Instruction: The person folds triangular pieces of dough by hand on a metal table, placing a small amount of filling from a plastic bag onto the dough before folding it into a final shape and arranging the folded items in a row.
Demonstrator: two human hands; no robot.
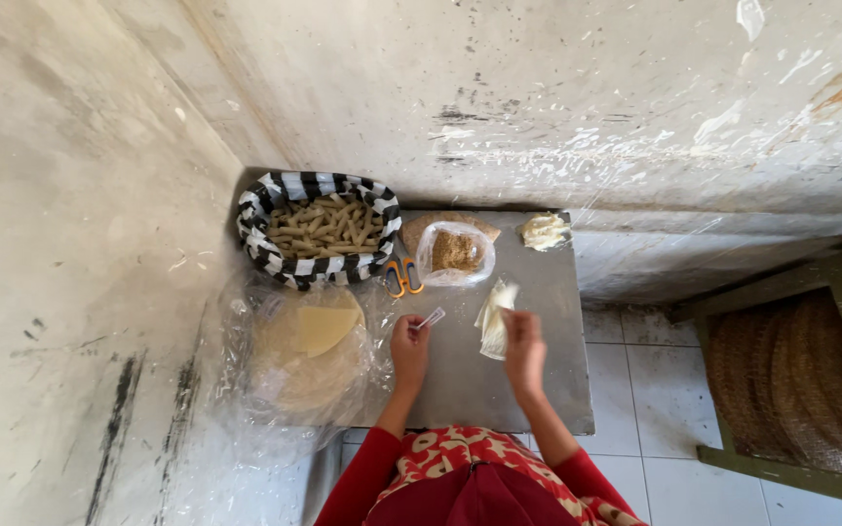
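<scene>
Left hand (pixel 409 343) pinches a small clear wrapper (pixel 431 318); right hand (pixel 521 341) grips a pale folded sheet (pixel 494 321), near the orange scissors (pixel 402 277) on the grey table (pixel 548 390).

Red sleeves (pixel 367 472), red garment with cream pattern (pixel 450 453).

High head view, straight down.

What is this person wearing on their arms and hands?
Both hands, the left hand and right hand, are bare, with no gloves. The forearms are uncovered; red sleeves are pushed up near the elbows, above a red patterned garment with pale shapes.
</scene>
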